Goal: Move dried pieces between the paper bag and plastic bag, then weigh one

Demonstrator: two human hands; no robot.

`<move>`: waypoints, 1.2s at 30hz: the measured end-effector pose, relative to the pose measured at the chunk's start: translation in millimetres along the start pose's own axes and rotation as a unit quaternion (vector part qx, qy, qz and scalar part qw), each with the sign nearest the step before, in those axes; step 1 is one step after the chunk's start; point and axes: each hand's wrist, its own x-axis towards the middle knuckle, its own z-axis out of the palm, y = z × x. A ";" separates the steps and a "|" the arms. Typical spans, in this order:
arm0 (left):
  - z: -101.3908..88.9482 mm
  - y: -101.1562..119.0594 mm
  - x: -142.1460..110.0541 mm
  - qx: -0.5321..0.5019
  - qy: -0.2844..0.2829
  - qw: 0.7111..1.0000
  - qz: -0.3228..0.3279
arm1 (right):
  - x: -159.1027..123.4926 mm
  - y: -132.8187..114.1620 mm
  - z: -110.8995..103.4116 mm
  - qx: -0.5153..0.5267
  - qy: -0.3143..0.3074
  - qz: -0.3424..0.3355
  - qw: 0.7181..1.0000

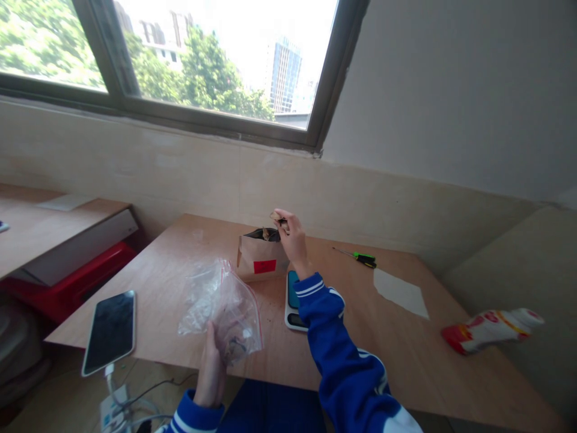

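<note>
My right hand (294, 239) is raised at the top of a brown paper bag (249, 260) with a red label, pinching a light brown dried piece (276, 216) whose exact kind I cannot make out. More brownish dried bits (267, 234) show in the bag's open dark mouth. In my left hand (211, 367) is a clear zip-lock bag (241, 313) with a red seal line, held near the table's front edge; a few dark bits lie in its lower corner. Other clear plastic (196, 294) lies against it. Partly under my right sleeve is a small white digital scale (294, 320) with a teal top.
A white phone (110, 331) on a cable lies at the table's left edge. Right of the scale are a green and black screwdriver (364, 258), a paper sheet (401, 293) and a red and white bottle (489, 329). A power strip (115, 409) sits below, left.
</note>
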 end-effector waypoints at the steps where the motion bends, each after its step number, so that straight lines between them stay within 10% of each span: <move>1: -0.3 0.3 -0.2 -0.001 -0.001 1.000 0.002 | 0.0 -0.7 0.4 -0.004 0.012 0.002 1.000; 8: -1.5 1.3 0.1 -0.010 -0.004 1.000 0.002 | -0.5 -7.5 13.3 -0.081 0.065 0.038 0.994; 24: -3.1 3.9 1.3 -0.007 -0.003 1.000 0.023 | -4.6 -2.3 -14.9 0.152 -0.078 0.071 0.983; 36: 0.3 5.4 2.6 -0.006 -0.012 1.000 0.028 | -20.3 -6.3 -29.8 -0.129 -0.240 -0.010 0.962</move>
